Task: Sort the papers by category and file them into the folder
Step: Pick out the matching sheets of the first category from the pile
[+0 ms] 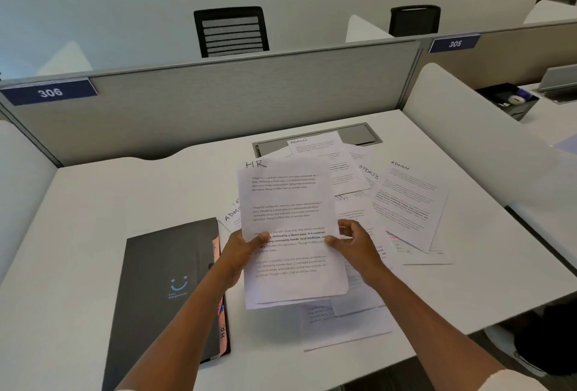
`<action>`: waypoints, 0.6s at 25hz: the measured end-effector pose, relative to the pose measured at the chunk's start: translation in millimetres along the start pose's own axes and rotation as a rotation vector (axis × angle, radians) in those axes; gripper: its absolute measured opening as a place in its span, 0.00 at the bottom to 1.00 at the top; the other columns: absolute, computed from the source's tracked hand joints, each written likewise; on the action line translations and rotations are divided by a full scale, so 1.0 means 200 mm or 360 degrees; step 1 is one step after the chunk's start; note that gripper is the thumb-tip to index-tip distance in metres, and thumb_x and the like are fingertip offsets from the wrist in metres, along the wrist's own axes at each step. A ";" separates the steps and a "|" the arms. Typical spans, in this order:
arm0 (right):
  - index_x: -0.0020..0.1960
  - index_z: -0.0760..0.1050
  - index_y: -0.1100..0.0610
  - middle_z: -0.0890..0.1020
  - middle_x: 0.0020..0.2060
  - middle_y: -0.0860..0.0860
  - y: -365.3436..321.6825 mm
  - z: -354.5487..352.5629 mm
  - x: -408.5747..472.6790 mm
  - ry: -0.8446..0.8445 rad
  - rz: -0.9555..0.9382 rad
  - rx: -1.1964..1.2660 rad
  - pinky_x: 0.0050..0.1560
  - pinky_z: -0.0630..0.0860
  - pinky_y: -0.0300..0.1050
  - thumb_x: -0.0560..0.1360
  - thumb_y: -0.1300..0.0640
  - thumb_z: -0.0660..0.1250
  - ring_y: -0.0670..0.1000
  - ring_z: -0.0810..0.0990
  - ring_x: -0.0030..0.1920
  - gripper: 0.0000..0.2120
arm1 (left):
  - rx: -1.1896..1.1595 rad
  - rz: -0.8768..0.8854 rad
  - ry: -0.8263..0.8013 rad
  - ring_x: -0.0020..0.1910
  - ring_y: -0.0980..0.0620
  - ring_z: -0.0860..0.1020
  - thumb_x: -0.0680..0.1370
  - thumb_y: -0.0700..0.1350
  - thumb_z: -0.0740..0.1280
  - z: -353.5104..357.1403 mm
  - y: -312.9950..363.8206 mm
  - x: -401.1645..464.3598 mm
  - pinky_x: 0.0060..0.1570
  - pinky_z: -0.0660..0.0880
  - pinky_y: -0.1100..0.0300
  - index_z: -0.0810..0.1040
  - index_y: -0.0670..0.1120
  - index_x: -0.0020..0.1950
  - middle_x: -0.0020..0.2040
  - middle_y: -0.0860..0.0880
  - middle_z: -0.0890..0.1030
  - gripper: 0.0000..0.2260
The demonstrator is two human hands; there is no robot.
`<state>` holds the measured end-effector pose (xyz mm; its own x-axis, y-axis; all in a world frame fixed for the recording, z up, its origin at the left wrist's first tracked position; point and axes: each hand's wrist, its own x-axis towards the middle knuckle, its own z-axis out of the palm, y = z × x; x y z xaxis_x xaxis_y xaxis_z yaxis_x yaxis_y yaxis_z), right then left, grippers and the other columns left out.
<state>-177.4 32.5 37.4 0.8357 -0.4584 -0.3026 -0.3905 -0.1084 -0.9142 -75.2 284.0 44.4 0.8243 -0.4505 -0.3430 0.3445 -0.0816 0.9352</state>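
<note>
White paper up off the desk: both hands have a small stack headed HR (290, 228) lifted over the middle of the white desk (93, 234). Left hand (242, 253) pinches its left edge, thumb curled over the front; right hand (351, 242) pinches the right edge the same way, thumb on the print, fingers tucked behind. At least two sheets, judging by the offset bottom edges. At nine o'clock from the stack lies the dark folder (165, 290), closed and flat, with tabs showing along its right side, one reading HR (222, 329). Off at two o'clock sits an ADMIN sheet (409, 206), a SPORTS page (368, 173) peeking out of the loose spread (349, 178) at twelve to one. To do this well, I'd say square those bottom edges first, keep both pinches firm so nothing fans out, then open the folder at the matching HR tab before sliding the stack in.
</note>
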 end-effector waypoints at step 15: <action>0.53 0.74 0.44 0.81 0.46 0.44 -0.15 -0.25 0.18 -0.0032 -0.0486 0.0018 0.46 0.80 0.38 0.75 0.54 0.71 0.48 0.81 0.46 0.11 | 0.0090 0.0370 0.0153 0.57 0.48 0.80 0.77 0.39 0.70 0.37 0.06 0.11 0.56 0.80 0.50 0.77 0.53 0.60 0.57 0.49 0.82 0.14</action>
<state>-155.5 -24.1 67.6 0.9213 -0.3884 -0.0185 -0.1157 -0.2285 -0.9666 -86.1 207.5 55.0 0.9184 -0.3763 -0.1225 0.1173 -0.0368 0.9924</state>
